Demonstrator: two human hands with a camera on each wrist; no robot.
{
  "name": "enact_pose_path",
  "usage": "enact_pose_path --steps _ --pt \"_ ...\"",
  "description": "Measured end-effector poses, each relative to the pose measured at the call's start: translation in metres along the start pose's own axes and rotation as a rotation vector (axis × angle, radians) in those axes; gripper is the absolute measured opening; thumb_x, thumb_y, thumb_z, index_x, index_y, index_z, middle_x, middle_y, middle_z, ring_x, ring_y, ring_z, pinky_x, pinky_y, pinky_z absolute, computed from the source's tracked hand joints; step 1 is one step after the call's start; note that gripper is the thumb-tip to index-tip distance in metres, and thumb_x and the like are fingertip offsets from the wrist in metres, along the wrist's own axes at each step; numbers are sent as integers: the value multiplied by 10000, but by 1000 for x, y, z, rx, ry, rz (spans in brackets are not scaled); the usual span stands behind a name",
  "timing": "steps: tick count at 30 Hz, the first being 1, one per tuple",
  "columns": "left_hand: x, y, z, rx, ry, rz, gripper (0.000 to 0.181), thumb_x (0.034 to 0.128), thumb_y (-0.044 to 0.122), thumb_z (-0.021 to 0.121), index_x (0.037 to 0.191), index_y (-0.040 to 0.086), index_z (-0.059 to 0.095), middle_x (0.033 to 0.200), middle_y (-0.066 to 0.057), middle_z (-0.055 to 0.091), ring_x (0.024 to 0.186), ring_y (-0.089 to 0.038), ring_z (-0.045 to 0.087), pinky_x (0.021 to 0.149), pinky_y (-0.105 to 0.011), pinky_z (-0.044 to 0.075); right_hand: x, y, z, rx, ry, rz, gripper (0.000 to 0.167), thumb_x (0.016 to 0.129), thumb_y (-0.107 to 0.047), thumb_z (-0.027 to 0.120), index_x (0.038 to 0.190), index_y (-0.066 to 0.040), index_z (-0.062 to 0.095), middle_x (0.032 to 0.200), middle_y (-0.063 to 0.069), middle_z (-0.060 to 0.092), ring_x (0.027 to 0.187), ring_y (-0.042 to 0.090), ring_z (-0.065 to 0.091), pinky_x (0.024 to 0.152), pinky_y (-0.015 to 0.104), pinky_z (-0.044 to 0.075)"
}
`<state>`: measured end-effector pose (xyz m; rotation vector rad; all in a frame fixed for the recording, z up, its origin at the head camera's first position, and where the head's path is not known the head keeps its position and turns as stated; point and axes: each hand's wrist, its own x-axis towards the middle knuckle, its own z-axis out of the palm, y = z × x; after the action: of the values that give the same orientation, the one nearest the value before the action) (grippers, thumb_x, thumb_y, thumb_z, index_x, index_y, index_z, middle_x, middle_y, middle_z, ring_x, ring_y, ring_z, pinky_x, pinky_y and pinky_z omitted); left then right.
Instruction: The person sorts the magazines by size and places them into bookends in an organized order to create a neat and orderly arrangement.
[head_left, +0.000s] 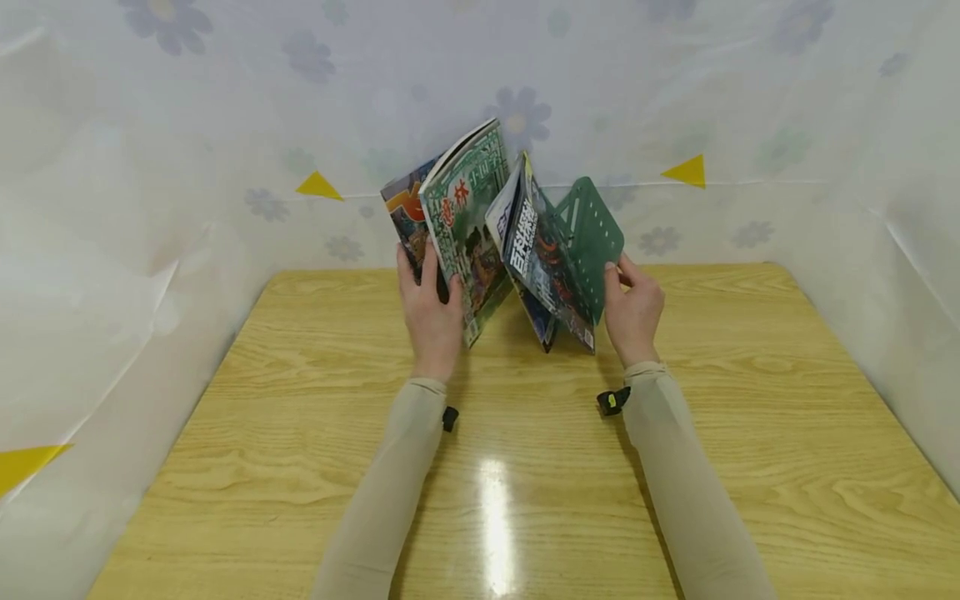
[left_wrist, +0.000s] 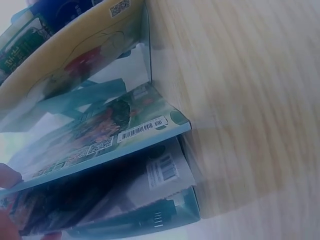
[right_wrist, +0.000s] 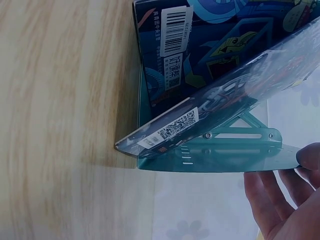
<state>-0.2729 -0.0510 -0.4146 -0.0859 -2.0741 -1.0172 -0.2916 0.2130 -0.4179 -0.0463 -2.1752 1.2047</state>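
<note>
My left hand (head_left: 435, 321) holds a green-covered magazine (head_left: 480, 221) and a dark magazine (head_left: 408, 212) beside it; the thumb lies on the green magazine's side and the fingers on the dark one's. Both stand tilted at the left of a green metal book stand (right_wrist: 220, 157). At its right end, my right hand (head_left: 633, 304) pinches the edge of the perforated side plate (head_left: 600, 242). Between the hands, several magazines lean, among them a dark one with white lettering (head_left: 543, 250). In the left wrist view, part of the left side plate (left_wrist: 145, 220) shows below the magazines.
The stand rests toward the back of a wood-grain table (head_left: 525, 417). A pale flowered sheet (head_left: 427, 67) hangs behind and at both sides, with yellow triangles (head_left: 686, 171) on it. Dark straps (head_left: 613, 402) circle the wrists.
</note>
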Motion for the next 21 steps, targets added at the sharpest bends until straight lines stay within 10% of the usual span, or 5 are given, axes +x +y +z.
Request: enact_pose_path --steps 17,21 --pt "2 4 2 34 46 160 677 954 36 636 1548 82 314 1496 -144 393 1357 -276 391 1081 -386 376 0 1 -1 2 3 -17 347 1021 -346 548 1349 -248 607 1268 25 650 1007 207 664 632 248 455" --pt "2 7 3 30 26 175 713 963 -14 596 1573 110 249 1521 -97 389 1323 -263 449 888 -400 497 1 0 -1 1 1 -26 338 1022 -331 550 1344 -250 612 1235 41 669 998 210 667 650 286 473"
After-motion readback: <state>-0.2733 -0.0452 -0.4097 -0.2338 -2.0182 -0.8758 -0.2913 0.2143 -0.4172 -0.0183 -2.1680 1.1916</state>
